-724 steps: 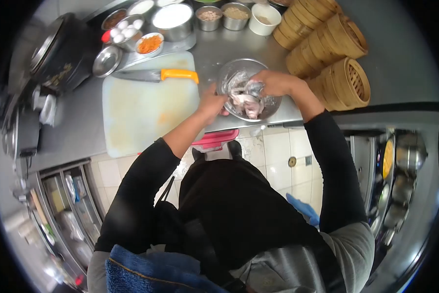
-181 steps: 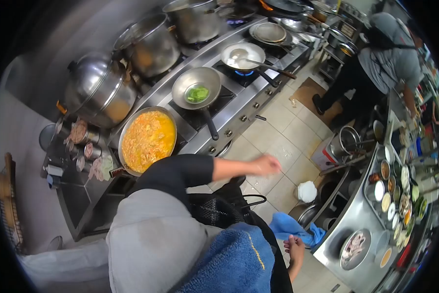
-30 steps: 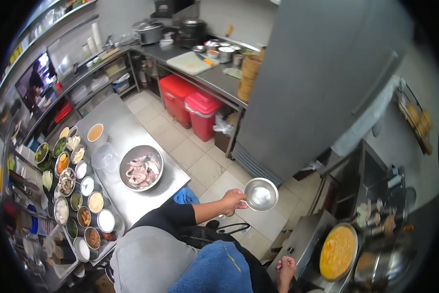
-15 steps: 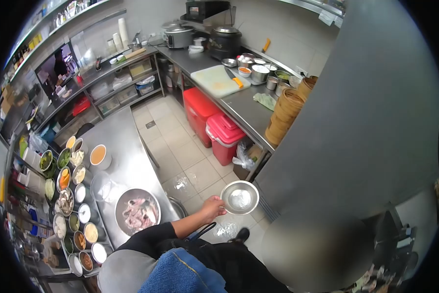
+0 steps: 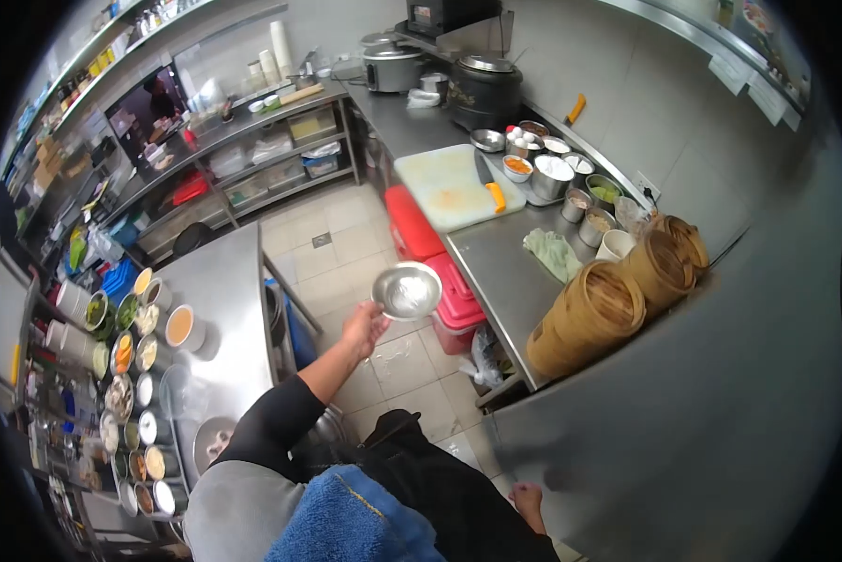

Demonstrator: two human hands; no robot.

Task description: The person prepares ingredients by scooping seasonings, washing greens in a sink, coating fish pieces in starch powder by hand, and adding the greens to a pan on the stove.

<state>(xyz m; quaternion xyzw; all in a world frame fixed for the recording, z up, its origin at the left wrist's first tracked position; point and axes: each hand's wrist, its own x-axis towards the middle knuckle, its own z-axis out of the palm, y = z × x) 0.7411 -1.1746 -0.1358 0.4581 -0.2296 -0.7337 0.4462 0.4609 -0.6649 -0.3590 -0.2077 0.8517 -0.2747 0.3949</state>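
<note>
My left hand grips the rim of a small metal bowl, held out over the floor in front of me. Only a shiny bottom shows inside the bowl. Low at the right, my right hand hangs beside my dark apron with its fingers curled; whether it holds anything is hidden. A white cutting board lies on the counter ahead, with an orange-handled knife on its right side. A pale green cloth rests nearer on that counter.
Bamboo steamers stand at the counter's near end, beside a large grey metal surface. Red bins sit under the counter. On the left, a steel table bears several food containers and a bowl with pale pieces.
The view has moved toward the counter with the cutting board. My left hand still holds the metal bowl, now farther forward. My right hand has come back into view at the lower right.
</note>
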